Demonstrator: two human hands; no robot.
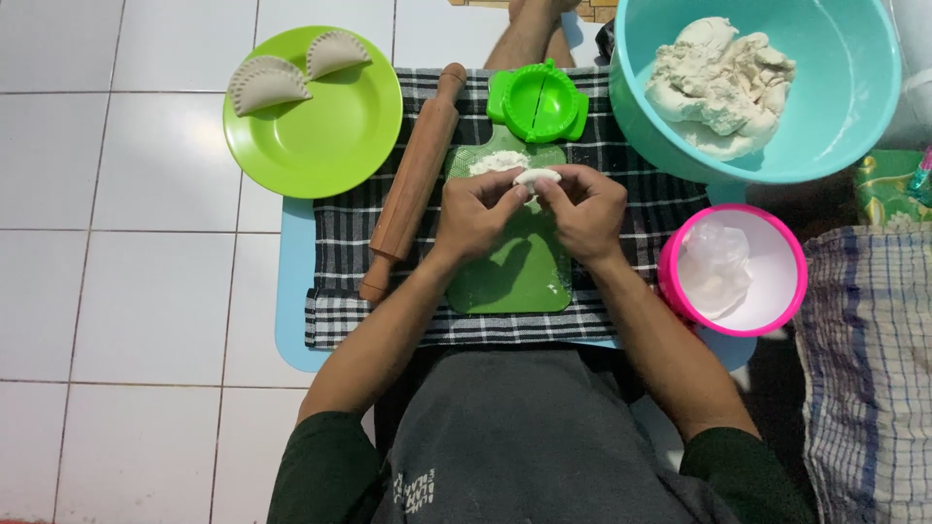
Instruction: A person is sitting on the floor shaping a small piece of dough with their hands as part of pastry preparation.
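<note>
My left hand (478, 212) and my right hand (585, 209) meet over a green cutting board (519, 277). Together they pinch a small white piece of dough (536, 178) between the fingertips. A dusting of flour (498, 161) lies on the board's far end. Just beyond it sits an open green dumpling press (537, 101). A wooden rolling pin (413, 180) lies diagonally to the left of my left hand.
A green plate (330, 136) at the far left holds two crimped half-moon pastries (269, 84). A teal bowl (845, 116) with a dough mass (721, 85) stands far right. A pink-rimmed tub (733, 270) sits right. A checkered cloth (340, 247) covers a blue mat.
</note>
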